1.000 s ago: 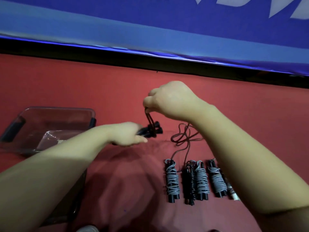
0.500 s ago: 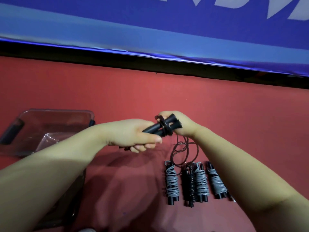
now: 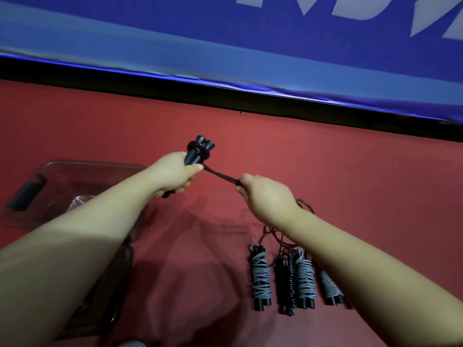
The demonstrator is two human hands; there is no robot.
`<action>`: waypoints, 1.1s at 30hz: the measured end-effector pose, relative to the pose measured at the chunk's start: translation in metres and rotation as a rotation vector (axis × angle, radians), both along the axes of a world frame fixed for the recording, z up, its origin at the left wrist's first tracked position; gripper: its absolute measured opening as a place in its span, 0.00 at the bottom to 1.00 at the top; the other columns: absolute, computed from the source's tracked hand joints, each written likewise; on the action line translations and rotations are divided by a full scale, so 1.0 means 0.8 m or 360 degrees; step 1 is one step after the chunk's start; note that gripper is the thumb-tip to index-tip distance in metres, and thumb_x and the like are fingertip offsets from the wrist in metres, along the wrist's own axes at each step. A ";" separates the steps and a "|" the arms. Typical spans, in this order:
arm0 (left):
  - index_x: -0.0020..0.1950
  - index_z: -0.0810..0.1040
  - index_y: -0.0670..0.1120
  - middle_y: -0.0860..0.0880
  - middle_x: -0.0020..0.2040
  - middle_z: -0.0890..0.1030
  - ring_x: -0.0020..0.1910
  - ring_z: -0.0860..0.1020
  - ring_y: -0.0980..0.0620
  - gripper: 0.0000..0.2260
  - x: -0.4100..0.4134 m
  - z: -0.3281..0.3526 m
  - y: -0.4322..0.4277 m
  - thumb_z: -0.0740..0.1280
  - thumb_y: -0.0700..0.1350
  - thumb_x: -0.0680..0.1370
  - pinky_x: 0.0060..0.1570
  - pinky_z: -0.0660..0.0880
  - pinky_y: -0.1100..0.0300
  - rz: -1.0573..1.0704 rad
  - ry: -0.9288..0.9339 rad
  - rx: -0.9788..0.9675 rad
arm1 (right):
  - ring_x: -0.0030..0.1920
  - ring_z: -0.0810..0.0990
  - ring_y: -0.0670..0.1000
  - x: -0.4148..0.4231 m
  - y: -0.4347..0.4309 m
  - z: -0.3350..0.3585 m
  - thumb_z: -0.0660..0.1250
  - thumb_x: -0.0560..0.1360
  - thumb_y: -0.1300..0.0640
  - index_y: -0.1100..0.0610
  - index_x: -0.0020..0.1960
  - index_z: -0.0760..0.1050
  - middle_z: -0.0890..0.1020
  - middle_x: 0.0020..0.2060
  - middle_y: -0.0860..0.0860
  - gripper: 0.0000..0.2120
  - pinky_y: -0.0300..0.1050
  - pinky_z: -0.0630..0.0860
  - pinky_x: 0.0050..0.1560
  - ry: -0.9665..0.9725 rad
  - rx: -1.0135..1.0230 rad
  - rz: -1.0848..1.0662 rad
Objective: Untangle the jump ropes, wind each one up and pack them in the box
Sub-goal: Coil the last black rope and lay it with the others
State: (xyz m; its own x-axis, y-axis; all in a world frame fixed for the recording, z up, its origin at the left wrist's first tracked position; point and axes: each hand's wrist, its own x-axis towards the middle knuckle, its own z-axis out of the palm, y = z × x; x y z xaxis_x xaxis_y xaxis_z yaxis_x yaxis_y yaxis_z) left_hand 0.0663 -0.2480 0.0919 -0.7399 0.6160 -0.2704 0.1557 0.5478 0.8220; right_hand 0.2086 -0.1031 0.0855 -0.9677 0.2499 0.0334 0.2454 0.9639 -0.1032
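Note:
My left hand (image 3: 176, 175) grips the two black handles (image 3: 199, 152) of a jump rope, held together and pointing up and away, with a turn of dark cord round their tops. My right hand (image 3: 266, 197) pinches that dark cord (image 3: 220, 175), which runs taut between both hands. Its loose remainder (image 3: 278, 236) trails down behind my right wrist to the red table. Several wound jump ropes (image 3: 295, 279) lie side by side near the front right, most wrapped in grey cord, one in black. The clear plastic box (image 3: 82, 169) stands at the left.
A red cloth (image 3: 350, 184) covers the table. A blue banner with white letters (image 3: 250, 46) runs along the far edge behind a black strip. A clear lid or second tray (image 3: 105, 296) lies under my left forearm near the front left.
My hands have moved apart. The left has tilted the handles upward and away, and the right has pulled the cord out to the right and stretched it tight.

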 end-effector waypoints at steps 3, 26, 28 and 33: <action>0.44 0.69 0.46 0.49 0.35 0.72 0.34 0.72 0.49 0.08 0.002 -0.007 -0.002 0.63 0.48 0.80 0.33 0.65 0.58 -0.0201 0.0396 -0.0454 | 0.48 0.78 0.60 -0.003 -0.005 0.037 0.52 0.82 0.48 0.55 0.59 0.71 0.76 0.50 0.53 0.15 0.45 0.63 0.34 -0.0019 0.0378 0.0198; 0.54 0.72 0.38 0.52 0.31 0.70 0.25 0.65 0.57 0.08 0.029 0.040 0.009 0.61 0.42 0.80 0.24 0.62 0.65 -0.0739 -0.0692 0.0326 | 0.27 0.65 0.42 -0.022 0.019 -0.014 0.54 0.81 0.50 0.48 0.35 0.70 0.70 0.29 0.46 0.17 0.36 0.64 0.33 0.0338 -0.1348 0.0041; 0.50 0.72 0.39 0.51 0.31 0.69 0.25 0.65 0.57 0.06 0.021 0.038 0.010 0.62 0.43 0.80 0.23 0.63 0.66 -0.0581 -0.0637 0.0296 | 0.26 0.65 0.40 -0.025 0.016 -0.011 0.54 0.79 0.49 0.51 0.44 0.72 0.67 0.30 0.46 0.11 0.35 0.62 0.32 0.0369 -0.1695 0.0028; 0.41 0.66 0.43 0.50 0.27 0.70 0.23 0.65 0.56 0.11 0.017 0.035 0.012 0.65 0.44 0.79 0.22 0.64 0.65 -0.0523 -0.0470 0.0086 | 0.24 0.57 0.42 -0.028 0.018 0.005 0.52 0.75 0.38 0.45 0.49 0.72 0.62 0.28 0.46 0.15 0.38 0.52 0.29 0.0237 -0.2179 -0.0096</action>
State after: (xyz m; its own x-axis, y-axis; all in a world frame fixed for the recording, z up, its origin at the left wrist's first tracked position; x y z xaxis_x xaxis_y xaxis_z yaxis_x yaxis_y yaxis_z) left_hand 0.0799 -0.2387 0.1201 -0.3983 0.8246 -0.4017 0.0688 0.4636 0.8834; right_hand 0.1858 -0.0884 0.0898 -0.9632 0.2081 -0.1698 0.1861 0.0613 -0.9806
